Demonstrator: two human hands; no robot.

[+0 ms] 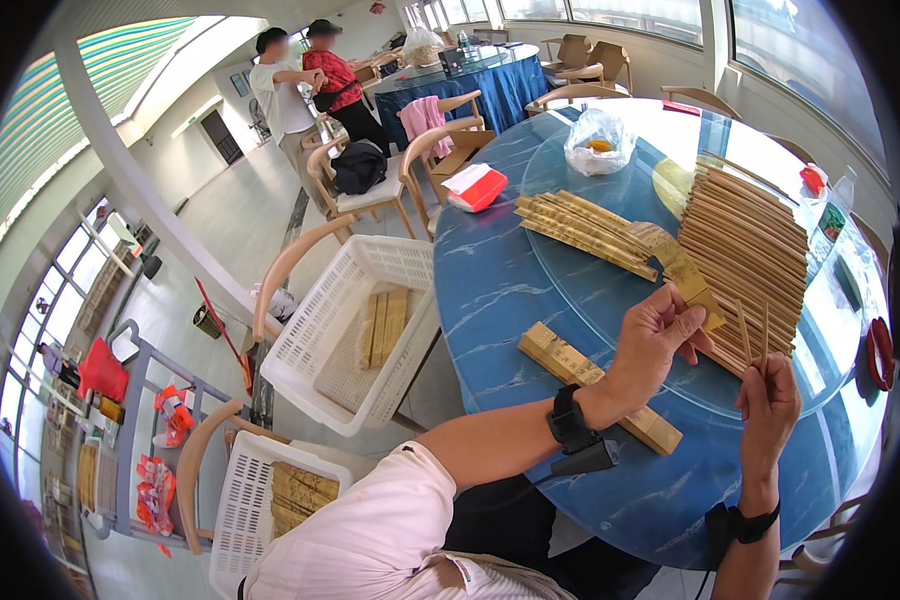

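Observation:
My left hand [660, 335] pinches a gold-coloured printed paper sleeve [697, 289] over the round table. To its right, my right hand [770, 400] holds a pair of thin wooden sticks that look like chopsticks [745, 328], tips pointing up. Beyond both hands lies a wide pile of brown sticks [745, 250], set side by side. Left of that pile, flat gold sleeves [585, 230] lie fanned in a row. Nearer me, a long gold packet [555, 356] rests on the table, partly hidden under my left forearm.
The blue marble-patterned table [490, 300] carries a glass turntable, a clear plastic bag [600, 142], a red-and-white packet [475, 187] and a plastic bottle [836, 205]. At left stand two white baskets [295, 355] [235, 530] with gold packets inside. Two people stand farther back near chairs.

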